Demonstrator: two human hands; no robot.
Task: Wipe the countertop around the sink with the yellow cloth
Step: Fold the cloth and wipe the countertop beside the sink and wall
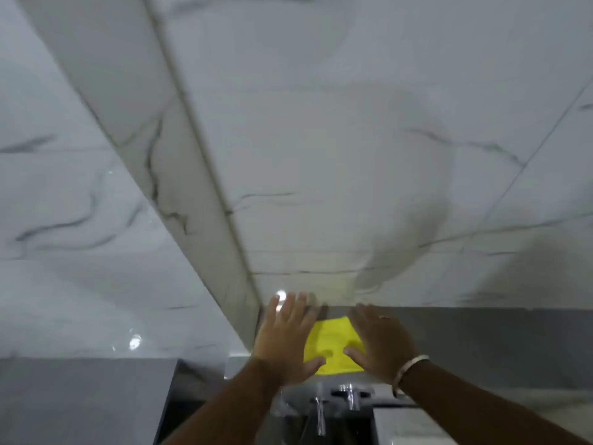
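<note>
The yellow cloth (333,343) lies flat on the narrow grey countertop strip (481,345) behind the faucet, right where it meets the marble wall. My left hand (285,338) rests flat on the cloth's left edge, fingers spread and pointing at the wall. My right hand (382,345) lies flat on its right edge, a bracelet on the wrist. Both thumbs press onto the cloth. The sink basin itself is mostly hidden below the frame.
A chrome faucet (349,396) with a lever (320,415) stands just below my hands. White marble wall tiles (353,155) fill most of the view, with a protruding corner (199,175) running diagonally to the left hand. A grey ledge (80,399) sits lower left.
</note>
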